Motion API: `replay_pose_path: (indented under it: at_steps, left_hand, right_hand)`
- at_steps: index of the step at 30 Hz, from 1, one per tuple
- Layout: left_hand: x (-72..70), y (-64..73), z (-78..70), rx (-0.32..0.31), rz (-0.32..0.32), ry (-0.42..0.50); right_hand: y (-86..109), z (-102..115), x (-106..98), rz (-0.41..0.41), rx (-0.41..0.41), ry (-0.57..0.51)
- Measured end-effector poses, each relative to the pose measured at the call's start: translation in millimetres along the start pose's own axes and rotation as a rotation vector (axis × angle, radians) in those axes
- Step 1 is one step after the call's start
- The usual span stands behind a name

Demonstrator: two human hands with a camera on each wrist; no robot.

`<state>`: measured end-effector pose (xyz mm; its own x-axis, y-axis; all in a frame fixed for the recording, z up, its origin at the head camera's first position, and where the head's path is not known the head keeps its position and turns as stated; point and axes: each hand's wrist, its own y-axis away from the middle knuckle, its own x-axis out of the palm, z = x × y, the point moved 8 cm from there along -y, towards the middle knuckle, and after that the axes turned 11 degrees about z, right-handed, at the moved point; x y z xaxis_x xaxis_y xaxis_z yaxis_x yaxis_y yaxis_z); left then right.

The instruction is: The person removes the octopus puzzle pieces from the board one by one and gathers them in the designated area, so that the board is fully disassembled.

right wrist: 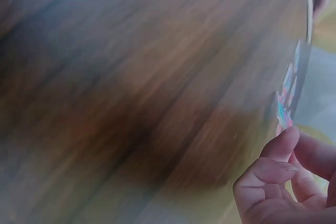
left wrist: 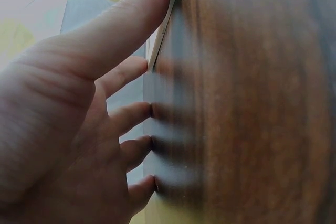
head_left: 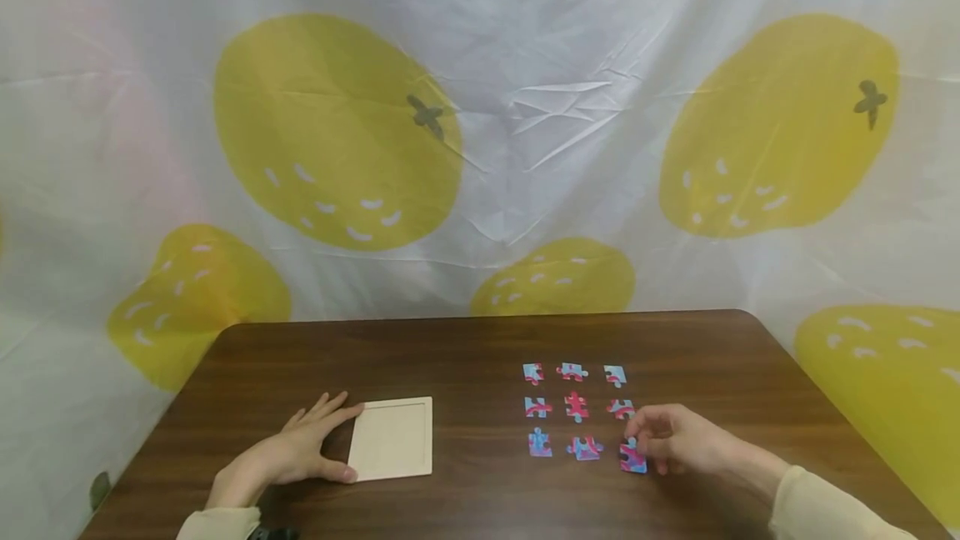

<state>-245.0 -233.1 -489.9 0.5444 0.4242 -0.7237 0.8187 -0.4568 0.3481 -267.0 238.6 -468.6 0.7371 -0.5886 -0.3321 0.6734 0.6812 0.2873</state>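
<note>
My left hand (head_left: 300,447) rests at the left side of a square pale wooden tray (head_left: 392,438), fingers spread. Its thumb touches the near left corner and its index finger the far left corner; the other fingertips stand on the table. Nine-piece layout aside, several pink and blue jigsaw pieces (head_left: 576,407) lie in three spaced rows right of the tray. With curled fingers, my right hand (head_left: 682,440) pinches the right edge of the near right jigsaw piece (head_left: 634,460). In the right wrist view, thumb and index finger come together beside the pieces (right wrist: 284,111).
A dark brown wooden table (head_left: 465,357) with rounded far corners carries everything. Bare wood separates the tray from the pieces. Behind the table hangs a pale curtain (head_left: 525,140) printed with big yellow fruit.
</note>
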Motion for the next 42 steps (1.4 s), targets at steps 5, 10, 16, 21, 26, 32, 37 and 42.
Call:
replay_pose_path:
  at_steps: [5, 10, 16, 21, 26, 32, 37, 42]
  left_hand:
    - [0.4, 0.8, 0.2, -0.008, 0.007, 0.011]
    - [-0.1, 1.4, -1.4, 0.003, 0.01, 0.023]
    - [-0.1, 3.0, -1.4, 0.005, 0.007, 0.01]
    - [-0.1, 3.7, 0.6, 0.003, 0.013, 0.008]
    - [-1.1, 5.2, 1.9, 0.003, 0.029, 0.011]
    - [-4.4, 7.8, 1.3, -0.001, 0.029, 0.002]
    - [-9.5, 8.9, -1.8, 0.001, 0.033, 0.001]
    - [-12.6, 13.2, -4.0, -0.024, 0.001, 0.022]
  right_hand:
    - [1.4, -4, -8, -0.009, 0.008, 0.067]
    - [0.3, -5, -13, -0.032, 0.011, 0.113]
    - [-3.1, -6, -12, -0.046, 0.005, 0.122]
    - [-5.4, -8, -11, -0.07, 0.023, 0.123]
    - [-6.5, -9, -12, -0.087, 0.04, 0.116]
    - [-6.1, -4, -14, -0.099, 0.042, 0.147]
    - [-3.1, 7, -17, -0.17, 0.028, 0.189]
    - [11.5, 25, -17, -0.345, 0.028, 0.378]
